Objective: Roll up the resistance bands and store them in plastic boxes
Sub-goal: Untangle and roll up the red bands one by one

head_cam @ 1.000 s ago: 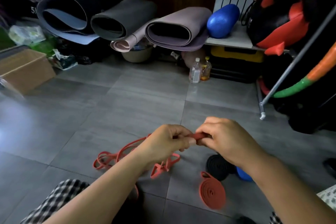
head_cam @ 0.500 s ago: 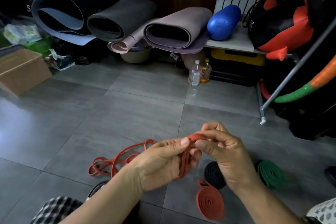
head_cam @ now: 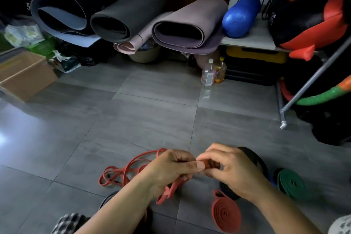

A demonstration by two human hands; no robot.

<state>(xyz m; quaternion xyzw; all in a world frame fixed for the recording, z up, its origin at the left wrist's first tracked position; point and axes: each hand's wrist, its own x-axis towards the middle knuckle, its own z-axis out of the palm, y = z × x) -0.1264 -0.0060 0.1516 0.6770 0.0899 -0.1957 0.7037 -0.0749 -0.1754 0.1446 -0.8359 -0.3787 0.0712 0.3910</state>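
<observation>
A long red resistance band (head_cam: 125, 171) lies in loose loops on the grey floor and runs up into both hands. My left hand (head_cam: 171, 169) grips the band, and my right hand (head_cam: 231, 169) pinches its small rolled end (head_cam: 208, 163) between thumb and fingers. A rolled red band (head_cam: 226, 214) lies on the floor below my right hand. A rolled black band (head_cam: 254, 159) sits partly hidden behind that hand. A rolled green band (head_cam: 290, 182) lies to the right. No plastic box is in sight.
Rolled yoga mats (head_cam: 117, 17) and a blue foam roller (head_cam: 239, 15) lie along the far wall. Two bottles (head_cam: 212, 72) stand on the floor beneath them. A cardboard box (head_cam: 24, 74) is at the left. A metal rack leg (head_cam: 283, 123) stands at the right.
Both hands have dropped lower towards the floor and closed together on the band's end. The upright loop held half a second ago is now folded between the fingers.
</observation>
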